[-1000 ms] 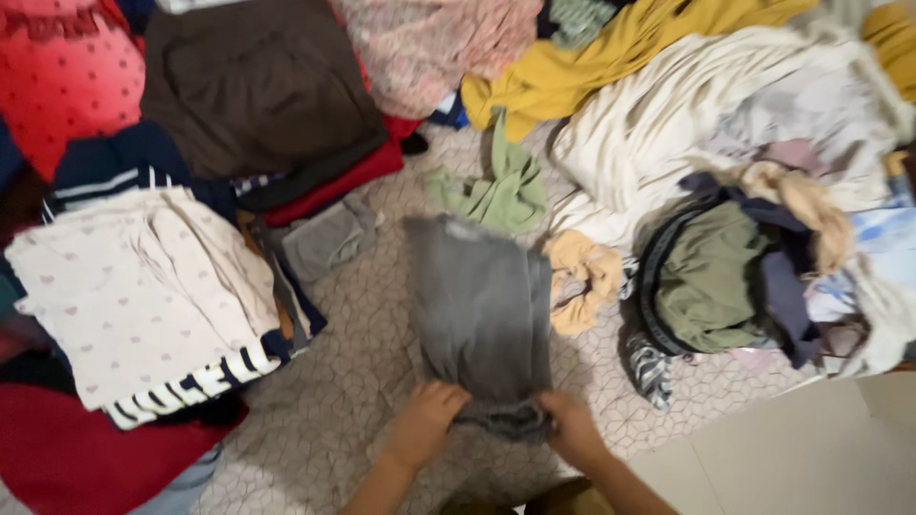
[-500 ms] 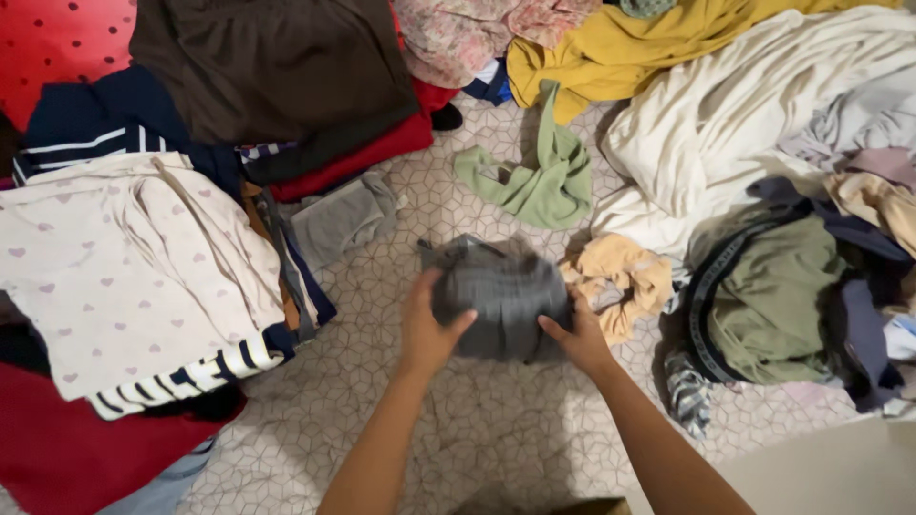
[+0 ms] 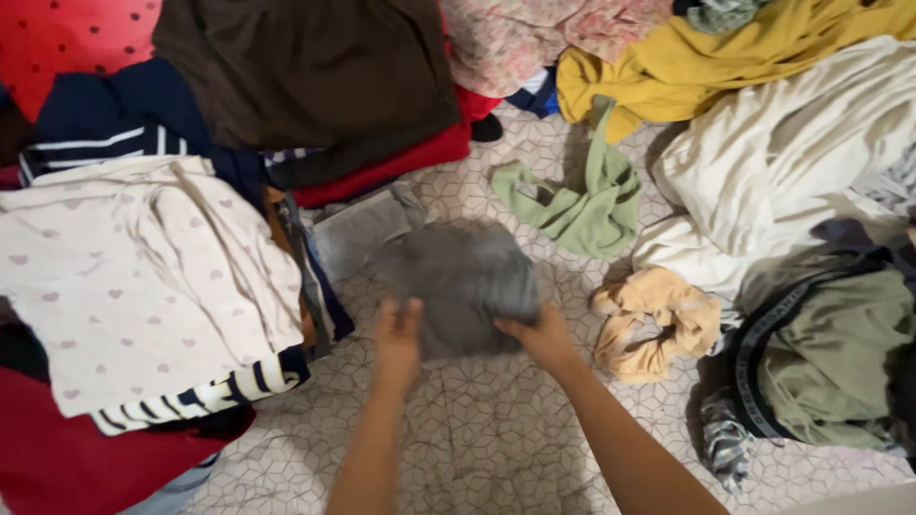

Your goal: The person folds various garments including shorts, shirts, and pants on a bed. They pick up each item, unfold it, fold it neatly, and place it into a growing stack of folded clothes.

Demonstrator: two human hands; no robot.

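Left hand (image 3: pixel 398 336) and right hand (image 3: pixel 541 336) grasp folded grey garment (image 3: pixel 458 282), fingers clenched on near edge, beside grey folded cloth (image 3: pixel 361 229).

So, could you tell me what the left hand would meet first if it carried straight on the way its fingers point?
The left hand points up the frame and already touches the folded grey garment. Beyond that, probably the lighter grey folded piece, though depth is unclear.
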